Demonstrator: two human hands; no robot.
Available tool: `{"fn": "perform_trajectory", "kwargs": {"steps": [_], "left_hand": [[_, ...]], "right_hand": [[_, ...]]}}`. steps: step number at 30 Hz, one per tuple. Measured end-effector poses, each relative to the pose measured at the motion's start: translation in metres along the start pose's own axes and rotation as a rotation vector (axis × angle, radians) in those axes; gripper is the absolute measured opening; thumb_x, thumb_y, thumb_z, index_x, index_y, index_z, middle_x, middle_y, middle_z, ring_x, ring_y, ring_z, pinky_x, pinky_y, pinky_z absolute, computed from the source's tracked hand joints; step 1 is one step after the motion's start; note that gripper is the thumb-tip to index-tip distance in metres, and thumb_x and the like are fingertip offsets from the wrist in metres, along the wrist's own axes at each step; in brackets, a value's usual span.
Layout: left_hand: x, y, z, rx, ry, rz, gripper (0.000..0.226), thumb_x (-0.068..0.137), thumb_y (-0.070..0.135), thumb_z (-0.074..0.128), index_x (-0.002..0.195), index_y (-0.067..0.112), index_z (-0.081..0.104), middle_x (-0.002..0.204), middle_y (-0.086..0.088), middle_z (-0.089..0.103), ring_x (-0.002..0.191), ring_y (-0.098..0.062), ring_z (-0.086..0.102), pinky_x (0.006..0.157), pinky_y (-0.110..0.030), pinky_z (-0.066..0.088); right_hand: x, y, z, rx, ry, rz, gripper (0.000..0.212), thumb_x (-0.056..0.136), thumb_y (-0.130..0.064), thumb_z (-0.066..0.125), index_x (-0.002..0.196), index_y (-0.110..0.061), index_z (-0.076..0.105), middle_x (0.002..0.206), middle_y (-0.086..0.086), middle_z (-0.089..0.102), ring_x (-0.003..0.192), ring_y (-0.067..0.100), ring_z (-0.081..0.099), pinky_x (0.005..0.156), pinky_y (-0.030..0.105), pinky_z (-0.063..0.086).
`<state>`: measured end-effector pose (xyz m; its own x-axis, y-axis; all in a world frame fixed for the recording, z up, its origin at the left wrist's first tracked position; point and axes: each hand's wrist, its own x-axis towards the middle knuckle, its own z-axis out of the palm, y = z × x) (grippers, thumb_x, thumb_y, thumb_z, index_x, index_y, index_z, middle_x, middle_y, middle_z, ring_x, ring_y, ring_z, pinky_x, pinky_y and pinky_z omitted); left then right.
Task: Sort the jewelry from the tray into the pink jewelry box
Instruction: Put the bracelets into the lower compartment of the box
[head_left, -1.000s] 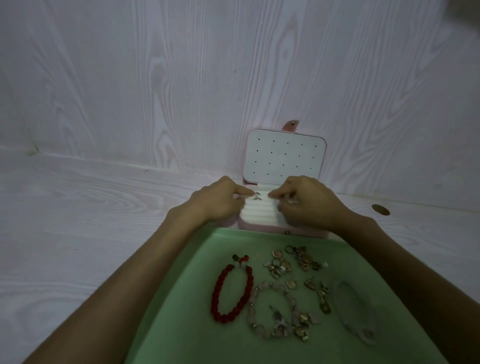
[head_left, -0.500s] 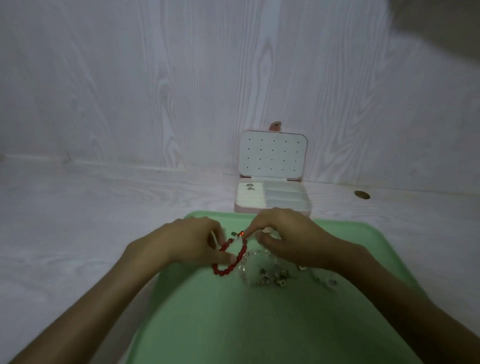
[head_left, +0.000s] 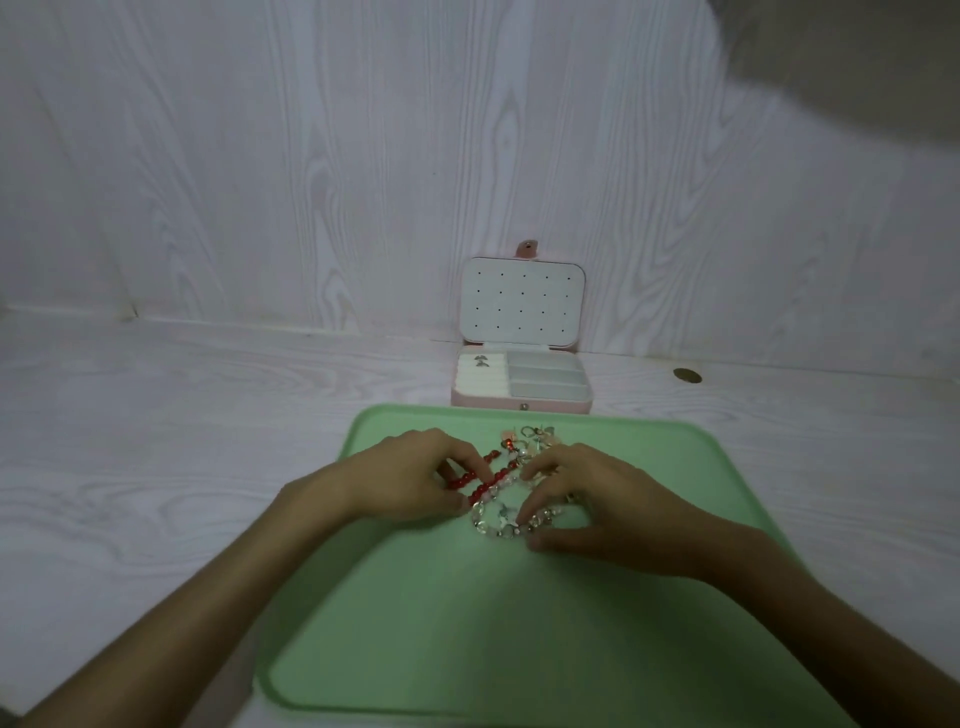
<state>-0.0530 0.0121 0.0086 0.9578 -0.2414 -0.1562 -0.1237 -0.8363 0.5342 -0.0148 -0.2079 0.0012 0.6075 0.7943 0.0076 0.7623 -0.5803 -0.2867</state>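
A green tray (head_left: 467, 623) lies in front of me with jewelry bunched near its far edge. My left hand (head_left: 410, 478) pinches the red bead bracelet (head_left: 480, 486) on the tray. My right hand (head_left: 597, 509) rests on a clear and pink bead bracelet (head_left: 493, 522), fingertips closed around its beads. Small earrings and charms (head_left: 535, 441) lie just beyond the hands. The pink jewelry box (head_left: 522, 384) stands open behind the tray, its white dotted lid upright. A pair of small earrings (head_left: 480, 361) sits in its left ring-roll section.
A white wood-grain table runs to a white wood-grain wall right behind the box. A small round brown hole (head_left: 687, 375) sits in the tabletop right of the box. A dark blurred shape fills the top right corner.
Both hands left the jewelry box and came back to the tray. They went onto the red bracelet, and now the right hand has shifted onto the clear bead bracelet.
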Motion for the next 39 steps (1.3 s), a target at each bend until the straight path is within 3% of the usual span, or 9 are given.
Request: {"fn": "perform_trajectory", "kwargs": {"steps": [4,8,11,16,22,28,32,36,39], "left_hand": [[-0.003,-0.004,-0.013,-0.022,-0.139,0.072,0.045,0.088,0.011,0.063,0.128,0.030,0.056,0.136,0.012,0.048,0.122,-0.004,0.045,0.098,-0.020,0.039],[0.000,-0.004,-0.014,0.031,-0.092,0.101,0.058,0.081,0.024,0.073,0.133,0.035,0.048,0.136,0.015,0.039,0.122,0.001,0.035,0.090,-0.004,0.029],[0.008,0.000,-0.010,-0.034,-0.061,0.102,0.061,0.076,0.043,0.075,0.131,0.038,0.049,0.132,0.020,0.048,0.118,-0.001,0.045,0.100,-0.017,0.036],[0.026,0.008,0.000,-0.427,0.004,0.126,0.021,0.088,0.035,0.063,0.103,0.022,0.069,0.098,0.011,0.068,0.086,-0.004,0.062,0.081,-0.017,0.045],[0.031,0.003,-0.001,-0.922,0.061,0.056,0.033,0.097,0.028,0.047,0.117,0.007,0.063,0.117,0.003,0.069,0.111,-0.010,0.063,0.099,-0.024,0.046],[0.036,0.010,-0.006,-0.898,0.133,0.060,0.030,0.097,0.028,0.047,0.114,0.009,0.062,0.114,0.002,0.069,0.108,-0.012,0.064,0.096,-0.025,0.047],[0.047,0.023,-0.027,-0.710,0.190,0.100,0.021,0.095,0.029,0.051,0.103,0.015,0.065,0.090,0.005,0.069,0.086,-0.007,0.065,0.085,-0.020,0.052],[0.067,0.034,-0.055,-0.500,0.246,0.108,0.024,0.092,0.029,0.058,0.105,0.012,0.066,0.082,0.006,0.067,0.074,-0.003,0.061,0.074,-0.017,0.050],[0.085,0.037,-0.070,-0.523,0.302,0.084,0.011,0.090,0.021,0.063,0.097,0.015,0.068,0.080,0.003,0.067,0.070,-0.003,0.062,0.070,-0.019,0.053]], "right_hand": [[0.007,0.003,0.003,-0.021,0.045,-0.038,0.014,0.089,-0.039,0.058,0.099,-0.033,0.066,0.114,-0.016,0.050,0.107,-0.001,0.042,0.088,0.020,0.037],[0.013,0.007,-0.013,0.341,0.001,0.021,0.012,0.094,-0.028,0.053,0.100,-0.025,0.063,0.100,-0.013,0.062,0.092,-0.001,0.056,0.082,0.014,0.043],[0.015,0.009,-0.028,0.663,0.004,0.110,0.014,0.095,-0.025,0.050,0.102,-0.019,0.061,0.095,-0.008,0.070,0.089,0.003,0.065,0.083,0.019,0.049],[0.024,0.015,-0.035,1.090,0.076,0.192,0.016,0.095,-0.022,0.051,0.101,-0.011,0.062,0.089,-0.001,0.069,0.090,0.014,0.065,0.092,0.032,0.052],[0.022,0.025,-0.027,1.464,0.118,0.253,0.016,0.089,-0.021,0.054,0.099,-0.010,0.060,0.078,0.001,0.059,0.075,0.010,0.059,0.075,0.027,0.055],[0.025,0.030,-0.021,1.262,0.092,0.258,0.042,0.081,-0.024,0.066,0.123,-0.020,0.060,0.108,0.006,0.067,0.098,0.020,0.060,0.092,0.033,0.052],[0.036,0.032,-0.028,1.165,0.133,0.262,0.040,0.083,-0.019,0.067,0.120,-0.033,0.058,0.107,0.007,0.071,0.094,0.022,0.068,0.092,0.034,0.052],[0.049,0.040,-0.038,1.078,0.207,0.277,0.022,0.086,-0.020,0.064,0.106,-0.010,0.069,0.096,0.008,0.073,0.082,0.018,0.069,0.075,0.026,0.056],[0.061,0.057,-0.050,1.093,0.336,0.335,0.025,0.085,-0.023,0.065,0.104,-0.007,0.068,0.092,0.010,0.072,0.084,0.017,0.068,0.078,0.028,0.057]]}}
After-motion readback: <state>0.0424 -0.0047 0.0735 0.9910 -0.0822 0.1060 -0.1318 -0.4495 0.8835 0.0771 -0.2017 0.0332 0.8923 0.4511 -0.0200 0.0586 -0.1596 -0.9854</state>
